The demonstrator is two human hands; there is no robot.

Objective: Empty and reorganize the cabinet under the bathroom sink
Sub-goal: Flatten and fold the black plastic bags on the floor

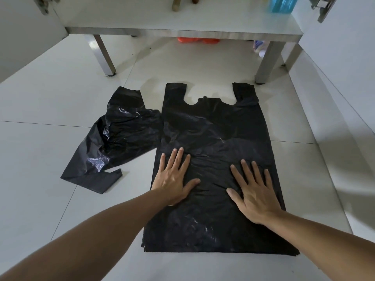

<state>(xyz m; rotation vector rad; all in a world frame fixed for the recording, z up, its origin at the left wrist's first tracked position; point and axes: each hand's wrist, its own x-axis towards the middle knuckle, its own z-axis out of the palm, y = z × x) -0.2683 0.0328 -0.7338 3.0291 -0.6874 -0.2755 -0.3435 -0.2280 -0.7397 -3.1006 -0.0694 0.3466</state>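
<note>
Both forearms reach over the floor (50,138) to the flat black bag (213,138) lying before the cabinet (182,23) — left hand (172,179) and right hand (256,191) press it, fingers straight, grasping nothing. Best smoothed outward toward the handles — the crumpled bag (117,138) waits beside.

blue container (281,4) cut off by top edge, orange item (197,40) mostly hidden under cabinet (182,31), perhaps a bag

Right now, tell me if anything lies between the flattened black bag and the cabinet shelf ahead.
Nothing visible does. The flat black bag lies under the left hand and right hand; only bare floor tile separates it from the shelf. The crumpled black bag sits off to its left.
</note>
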